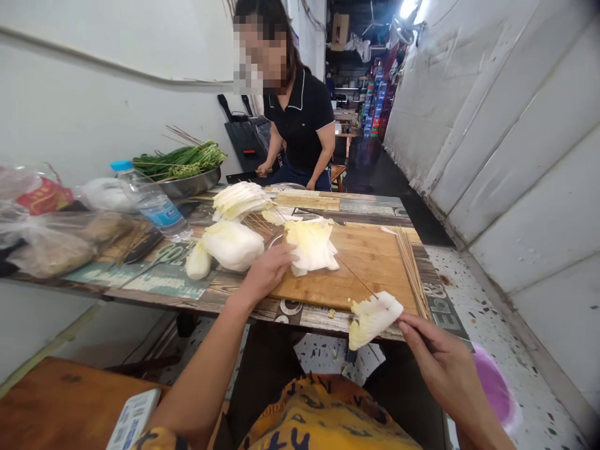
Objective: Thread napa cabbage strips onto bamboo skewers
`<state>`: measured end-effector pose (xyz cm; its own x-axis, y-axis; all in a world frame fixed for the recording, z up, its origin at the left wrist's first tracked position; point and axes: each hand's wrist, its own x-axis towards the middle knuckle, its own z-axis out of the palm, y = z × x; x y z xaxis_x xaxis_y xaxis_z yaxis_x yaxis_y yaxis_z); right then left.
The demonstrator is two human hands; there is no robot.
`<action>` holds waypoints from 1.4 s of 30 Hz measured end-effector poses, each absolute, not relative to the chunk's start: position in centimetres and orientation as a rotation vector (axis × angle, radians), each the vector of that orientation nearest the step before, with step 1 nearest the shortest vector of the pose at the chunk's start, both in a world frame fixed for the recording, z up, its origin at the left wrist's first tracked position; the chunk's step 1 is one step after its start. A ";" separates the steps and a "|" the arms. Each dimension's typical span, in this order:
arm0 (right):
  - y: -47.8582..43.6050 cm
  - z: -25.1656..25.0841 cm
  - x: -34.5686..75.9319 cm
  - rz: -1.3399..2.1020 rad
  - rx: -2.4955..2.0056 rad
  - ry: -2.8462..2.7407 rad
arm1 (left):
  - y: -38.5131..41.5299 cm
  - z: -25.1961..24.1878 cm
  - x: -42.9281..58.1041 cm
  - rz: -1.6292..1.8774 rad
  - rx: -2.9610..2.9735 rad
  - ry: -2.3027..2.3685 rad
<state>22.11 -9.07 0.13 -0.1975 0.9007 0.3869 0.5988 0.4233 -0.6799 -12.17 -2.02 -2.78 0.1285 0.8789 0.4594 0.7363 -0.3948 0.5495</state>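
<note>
My right hand (434, 350) pinches the near end of a thin bamboo skewer (354, 275) above the table's front edge. Threaded on it is a pale cabbage leaf piece (375, 319), and the pointed end runs out toward the board. With fingers together, my left hand (269, 272) grips the left edge of a stack of cut cabbage leaves (312, 247); its fingertips are partly hidden. The stack lies on a wooden cutting board (363, 253). Loose bamboo skewers (412, 269) line the board's right side. Left of the stack rests a whole cabbage head (233, 245).
Skewered cabbage leaves (241, 199) are piled behind the cabbage head. Farther left stand a water bottle (157, 203), a metal bowl of greens (197, 182), scissors (164, 255) and plastic bags (56, 250). Across the table a person (300, 119) holds a cleaver (244, 177). A pink basin (494, 390) is on the floor.
</note>
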 end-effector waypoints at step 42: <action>-9.8 0.7 21.7 0.505 -1.109 -2.049 | -8.3 3.4 -4.7 1.370 0.625 0.847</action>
<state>21.71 -9.82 0.71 -0.3530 0.8358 0.4205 0.5449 0.5490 -0.6338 -4.70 -8.35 3.39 -0.0049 0.9882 -0.1528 -0.5779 0.1219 0.8069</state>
